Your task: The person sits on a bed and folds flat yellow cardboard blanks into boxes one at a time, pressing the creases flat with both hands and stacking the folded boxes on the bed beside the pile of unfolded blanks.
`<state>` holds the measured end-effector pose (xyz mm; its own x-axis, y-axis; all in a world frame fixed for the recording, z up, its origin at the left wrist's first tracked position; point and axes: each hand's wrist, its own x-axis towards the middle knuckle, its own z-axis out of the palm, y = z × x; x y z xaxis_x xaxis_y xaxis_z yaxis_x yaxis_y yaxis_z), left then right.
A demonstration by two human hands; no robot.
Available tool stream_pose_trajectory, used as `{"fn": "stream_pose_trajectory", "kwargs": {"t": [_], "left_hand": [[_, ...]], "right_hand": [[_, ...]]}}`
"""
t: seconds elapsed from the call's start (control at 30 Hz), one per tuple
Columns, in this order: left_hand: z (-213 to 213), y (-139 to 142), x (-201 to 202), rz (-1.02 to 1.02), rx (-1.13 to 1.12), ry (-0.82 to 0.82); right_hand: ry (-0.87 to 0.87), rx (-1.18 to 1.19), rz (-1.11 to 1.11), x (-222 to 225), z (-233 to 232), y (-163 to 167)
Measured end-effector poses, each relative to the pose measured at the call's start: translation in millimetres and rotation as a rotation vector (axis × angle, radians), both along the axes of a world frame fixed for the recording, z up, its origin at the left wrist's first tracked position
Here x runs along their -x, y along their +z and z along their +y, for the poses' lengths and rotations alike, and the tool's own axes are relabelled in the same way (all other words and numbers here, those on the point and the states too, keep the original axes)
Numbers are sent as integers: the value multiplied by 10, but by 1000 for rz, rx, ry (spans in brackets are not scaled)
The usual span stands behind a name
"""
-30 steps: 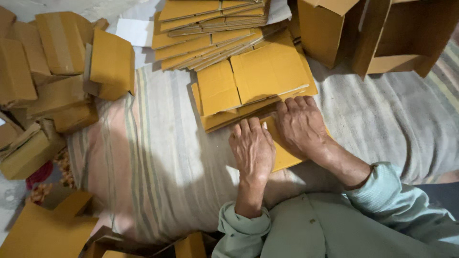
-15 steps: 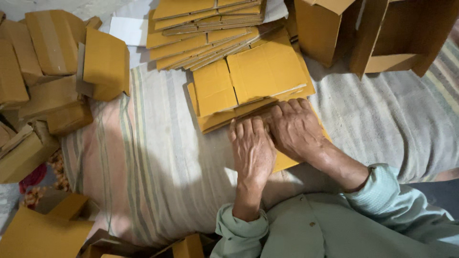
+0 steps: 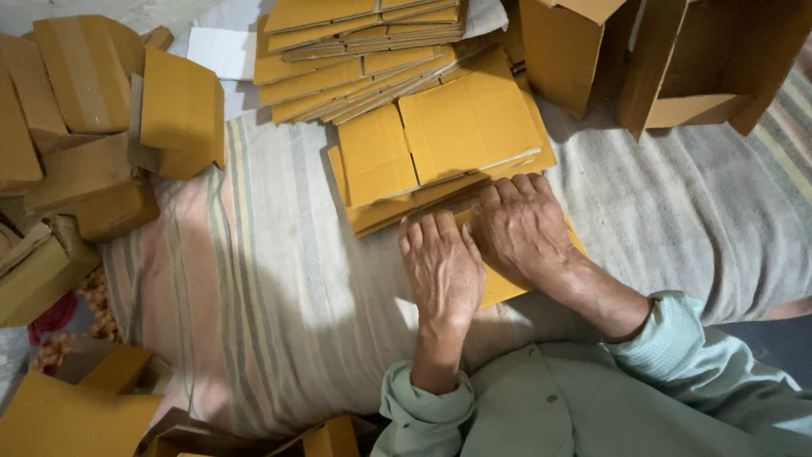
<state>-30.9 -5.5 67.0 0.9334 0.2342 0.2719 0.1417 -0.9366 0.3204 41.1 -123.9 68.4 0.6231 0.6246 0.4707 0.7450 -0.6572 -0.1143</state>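
Striped cloth (image 3: 279, 279) in faded pink, grey and green covers the surface where the work goes on, and both hands lie on it pressing down a flat yellow cardboard blank (image 3: 507, 283). That blank sits at the near edge of the cloth, just below a fanned stack of flat blanks (image 3: 440, 144), its far end tucked against the stack. Left hand (image 3: 440, 271) lies palm down, fingers straight and together, on the blank's left end; right hand (image 3: 520, 228) is spread flat beside it, touching it, fingertips at the stack's edge. Neither hand grips anything; both only press. Judging by this, a crease is being flattened, and the next move would call for lifting an edge with the fingertips. Folded-up boxes (image 3: 93, 127) crowd the left side, two open boxes (image 3: 677, 68) stand at the upper right.
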Motion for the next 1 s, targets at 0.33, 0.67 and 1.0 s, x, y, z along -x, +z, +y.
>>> {"fn": "stream_pose_trajectory", "kwargs": {"t": [0.33,0.67,1.0], "left_hand": [[12,-28,23,-156,-83,-71],[19,-19,18,-136,-26,-77],[26,-13,27,-69,16,-72]], "right_hand": [[200,-51,94,-2,-18,-52],[176,-4,144,19,-10,-28],[177,-47,130,22,10,-13]]}}
